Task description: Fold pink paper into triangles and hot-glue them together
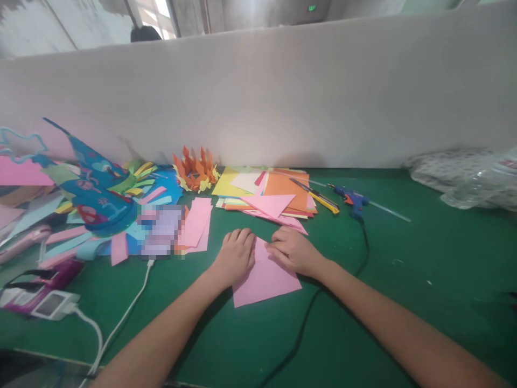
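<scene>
A sheet of pink paper (pixel 264 283) lies on the green tabletop in front of me, its far part narrowing to a folded point between my hands. With fingers curled together, my left hand (pixel 238 253) presses on the paper's left far edge. My right hand (pixel 293 250) grips the opposite edge, thumb and fingers pinched at the fold. Both forearms reach in from the near side. The paper under my fingers is hidden. Just beyond sits a stack of coloured paper (pixel 288 191) with pink folded pieces (pixel 272 205) on top.
A yellow cutter knife (pixel 323 200) rests against the stack, beside a blue glue gun (pixel 353 199) whose cable crosses the table. Left are an orange paper crown (pixel 196 170), blue cone hats (pixel 100 202), pink strips (pixel 196 223) and a white cable (pixel 135 302). A plastic bottle (pixel 480 186) lies right.
</scene>
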{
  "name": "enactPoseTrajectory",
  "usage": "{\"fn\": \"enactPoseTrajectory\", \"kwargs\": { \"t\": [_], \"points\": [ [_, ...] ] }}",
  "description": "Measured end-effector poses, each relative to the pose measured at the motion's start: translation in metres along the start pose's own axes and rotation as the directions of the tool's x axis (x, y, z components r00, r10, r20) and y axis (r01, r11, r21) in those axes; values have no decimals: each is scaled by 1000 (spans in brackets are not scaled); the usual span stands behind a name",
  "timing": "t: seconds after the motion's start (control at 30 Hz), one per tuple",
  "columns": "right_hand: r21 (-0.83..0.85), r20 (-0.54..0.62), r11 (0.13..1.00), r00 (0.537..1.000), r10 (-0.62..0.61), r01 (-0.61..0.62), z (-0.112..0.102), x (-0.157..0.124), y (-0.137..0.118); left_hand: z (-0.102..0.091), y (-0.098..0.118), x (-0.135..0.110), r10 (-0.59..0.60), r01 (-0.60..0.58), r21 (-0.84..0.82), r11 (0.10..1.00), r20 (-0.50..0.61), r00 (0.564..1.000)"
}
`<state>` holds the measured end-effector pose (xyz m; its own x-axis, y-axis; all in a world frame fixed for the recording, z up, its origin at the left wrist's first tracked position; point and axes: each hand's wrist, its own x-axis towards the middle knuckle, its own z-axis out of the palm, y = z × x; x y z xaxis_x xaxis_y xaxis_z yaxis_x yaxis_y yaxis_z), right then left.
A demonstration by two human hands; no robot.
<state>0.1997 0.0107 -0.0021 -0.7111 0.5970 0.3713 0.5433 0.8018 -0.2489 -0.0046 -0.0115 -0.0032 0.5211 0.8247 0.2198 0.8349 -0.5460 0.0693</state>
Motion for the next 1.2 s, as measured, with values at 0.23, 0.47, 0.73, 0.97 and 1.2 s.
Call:
{"fn": "enactPoseTrajectory", "kwargs": {
  "t": [0.23,0.47,0.73,0.97,1.2],
  "points": [
    [-12,24,999,999,-39,39,-1,-2,0,-6,-6,1,97,-85,-222,971,44,994],
    [-28,88,999,995,39,-37,2,-1,0,-5,-9,2,55,-66,-407,911,-38,998],
    [-214,182,975,979,96,-56,-1,6,-6,-10,-27,4,-240,213,-462,861,1,971],
    [-221,163,974,982,94,-56,3,4,-7,-9,-48,2,-314,324,-561,762,117,942],
    [-213,190,976,979,77,-35,0,4,-3,-8,-50,4,-267,272,-632,725,106,958]
  ]
}}
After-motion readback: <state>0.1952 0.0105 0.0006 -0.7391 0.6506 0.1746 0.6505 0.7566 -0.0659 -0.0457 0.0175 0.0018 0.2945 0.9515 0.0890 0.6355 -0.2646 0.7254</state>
